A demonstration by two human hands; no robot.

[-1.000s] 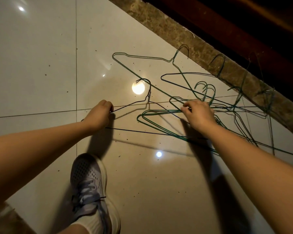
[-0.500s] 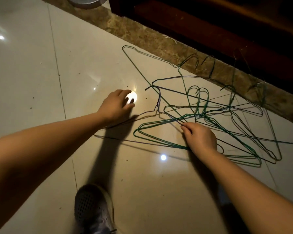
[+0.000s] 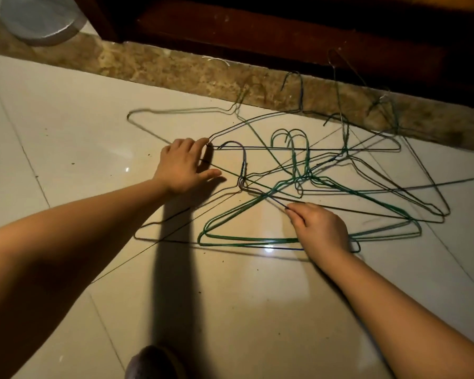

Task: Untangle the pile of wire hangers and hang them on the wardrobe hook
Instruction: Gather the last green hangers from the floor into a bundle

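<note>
A tangle of several thin wire hangers, green and dark, lies flat on the glossy floor tiles. Two green hangers lie stacked at the front of the pile. My left hand reaches over the left side with fingers spread, its fingertips touching the corner of a dark hanger. My right hand rests on the pile's front and pinches a dark wire between thumb and fingers. No wardrobe hook is in view.
A brown stone strip runs along the back, with the dark wooden wardrobe base behind it. A round grey object sits at the top left. My shoe is at the bottom edge.
My left hand let go of the wire it held and moved up and right to the dark hanger's corner. The view swung toward the wardrobe. My right hand kept its pinch.
</note>
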